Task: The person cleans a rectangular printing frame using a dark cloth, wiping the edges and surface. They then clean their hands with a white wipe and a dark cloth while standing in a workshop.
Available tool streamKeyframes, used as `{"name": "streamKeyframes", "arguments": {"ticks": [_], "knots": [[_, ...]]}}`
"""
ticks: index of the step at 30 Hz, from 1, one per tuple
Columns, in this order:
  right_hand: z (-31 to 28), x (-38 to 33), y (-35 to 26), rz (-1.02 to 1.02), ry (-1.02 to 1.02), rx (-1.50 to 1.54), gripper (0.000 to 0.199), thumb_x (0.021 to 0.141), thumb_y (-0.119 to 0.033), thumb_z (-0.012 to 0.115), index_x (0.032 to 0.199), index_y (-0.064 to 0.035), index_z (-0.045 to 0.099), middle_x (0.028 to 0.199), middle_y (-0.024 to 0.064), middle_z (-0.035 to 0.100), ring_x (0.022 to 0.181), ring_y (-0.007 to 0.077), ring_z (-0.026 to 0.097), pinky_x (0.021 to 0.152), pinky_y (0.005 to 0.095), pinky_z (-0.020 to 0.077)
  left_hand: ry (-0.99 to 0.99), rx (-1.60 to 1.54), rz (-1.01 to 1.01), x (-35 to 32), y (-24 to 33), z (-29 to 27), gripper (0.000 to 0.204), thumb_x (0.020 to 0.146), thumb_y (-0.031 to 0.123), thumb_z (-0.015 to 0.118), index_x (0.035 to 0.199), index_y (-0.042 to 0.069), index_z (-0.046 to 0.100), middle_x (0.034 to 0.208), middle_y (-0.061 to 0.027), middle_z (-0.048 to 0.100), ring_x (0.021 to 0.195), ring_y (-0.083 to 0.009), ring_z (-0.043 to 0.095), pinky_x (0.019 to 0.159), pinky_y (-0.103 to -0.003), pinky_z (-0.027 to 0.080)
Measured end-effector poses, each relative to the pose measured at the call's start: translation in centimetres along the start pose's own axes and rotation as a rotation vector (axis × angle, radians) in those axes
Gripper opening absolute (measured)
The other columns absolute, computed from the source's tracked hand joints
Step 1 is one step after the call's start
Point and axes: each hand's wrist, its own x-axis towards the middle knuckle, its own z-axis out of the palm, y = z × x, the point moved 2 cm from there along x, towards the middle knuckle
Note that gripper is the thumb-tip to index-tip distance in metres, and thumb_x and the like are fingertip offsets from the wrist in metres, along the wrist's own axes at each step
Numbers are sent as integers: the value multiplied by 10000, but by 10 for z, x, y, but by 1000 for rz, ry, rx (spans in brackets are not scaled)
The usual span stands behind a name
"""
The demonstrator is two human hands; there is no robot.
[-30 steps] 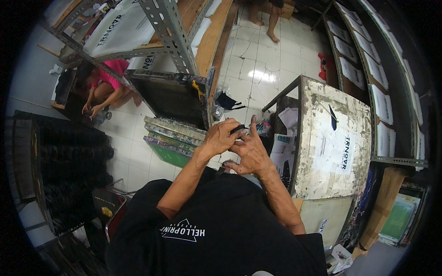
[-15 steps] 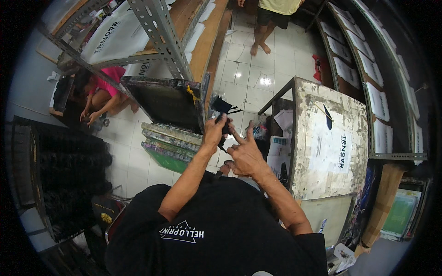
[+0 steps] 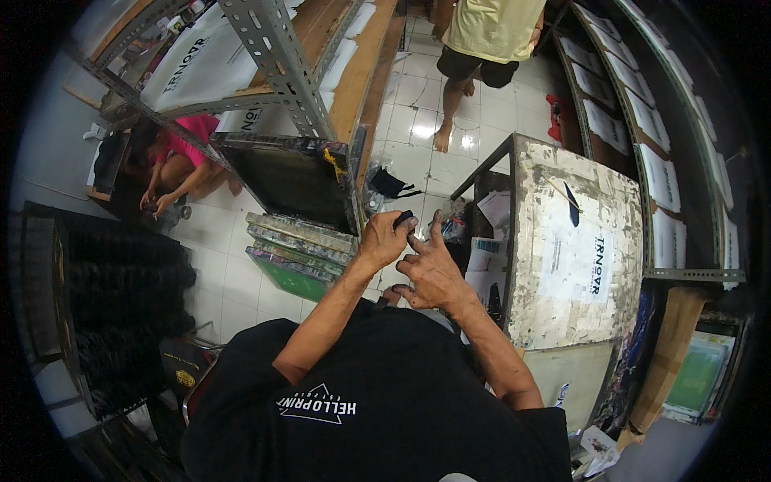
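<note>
My left hand (image 3: 387, 239) is closed in a pinch on a small piece of dark cloth (image 3: 403, 218), whose edge shows at the fingertips. The rest of the piece is hidden by the hand. Close on its right is my right hand (image 3: 438, 277), with one finger stretched up, another reaching toward the left hand and the others bent. Nothing shows held in it. Dark stains mark the fingertips. Beyond my hands, a black cloth piece with thin straps (image 3: 388, 183) lies on the tiled floor.
Framed screens (image 3: 281, 181) lean beside a metal shelf (image 3: 277, 60) at left. A stained worktable (image 3: 534, 241) with a printed sheet stands right. Shelves of sheets (image 3: 642, 112) line the far right. One person (image 3: 482, 36) stands ahead; another (image 3: 189, 153) crouches at left.
My left hand has drawn nearer and lower, and the black strip that hung beneath it no longer shows. The person in the yellow shirt has stepped closer.
</note>
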Motion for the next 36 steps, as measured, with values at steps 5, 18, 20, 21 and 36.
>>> {"name": "streamKeyframes", "arguments": {"ticks": [5,18,20,21,36], "knots": [[12,-2,-4,-7,-1,-13,349,712,-396,738,812,-63,701,766,68,691,1298,344,473,1095,774,4,-77,-406,-411,1,-2,3,212,890,191,678,829,-12,671,602,-68,592,556,-134,546,490,-306,410],[16,-21,18,140,284,443,371,670,-365,759,929,-102,729,944,62,721,1387,361,371,1075,784,-15,-183,-469,-158,10,7,-6,455,983,371,580,1218,-16,633,976,-65,703,809,-105,626,593,-239,492],[18,-23,26,179,313,696,330,675,-317,782,945,-132,739,987,45,721,1333,331,446,1096,744,-10,-298,-398,-114,9,11,2,404,972,333,607,1200,2,652,973,-54,704,810,-104,617,628,-253,495],[25,-24,28,172,362,903,324,677,-321,793,926,-120,740,992,81,711,1231,297,519,1113,698,14,-295,-313,-52,9,7,6,371,967,307,616,1178,6,664,951,-50,702,810,-107,615,643,-265,496],[48,-43,62,-224,934,2557,616,875,-527,502,1042,59,600,1138,217,598,1175,336,529,1063,534,343,-100,-73,395,22,44,30,266,929,198,633,1064,-32,644,906,-114,690,823,-231,678,755,-322,527]]}}
